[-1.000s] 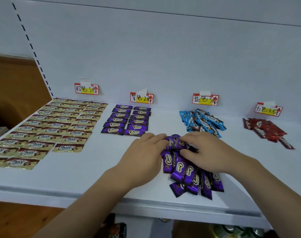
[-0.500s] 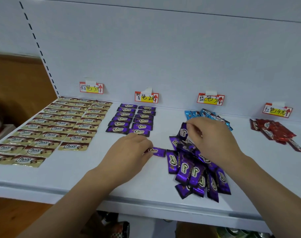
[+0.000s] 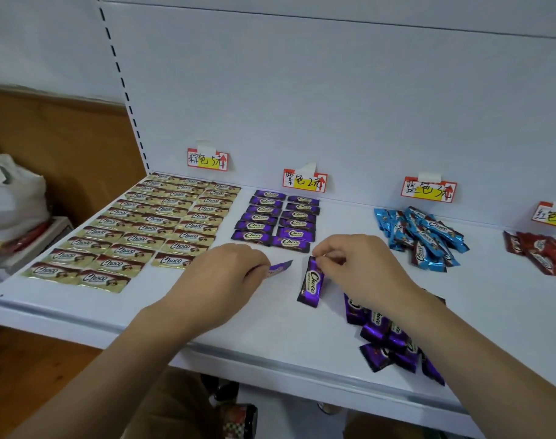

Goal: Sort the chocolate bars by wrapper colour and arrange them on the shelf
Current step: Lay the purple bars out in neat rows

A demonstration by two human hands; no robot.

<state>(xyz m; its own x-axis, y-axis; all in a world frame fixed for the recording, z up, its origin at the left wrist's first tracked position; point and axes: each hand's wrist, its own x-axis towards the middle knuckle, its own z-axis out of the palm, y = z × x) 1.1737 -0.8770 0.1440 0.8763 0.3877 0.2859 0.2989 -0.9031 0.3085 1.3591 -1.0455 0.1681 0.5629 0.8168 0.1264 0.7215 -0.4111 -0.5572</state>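
White shelf (image 3: 118,315) beside a brown wall (image 3: 64,137).

Left hand (image 3: 219,277) and right hand (image 3: 362,267) each pinch, fingers curled

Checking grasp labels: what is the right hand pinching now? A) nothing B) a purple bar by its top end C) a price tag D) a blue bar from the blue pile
B: the right hand pinches the top end of a purple bar, which hangs just in front of the purple rows.
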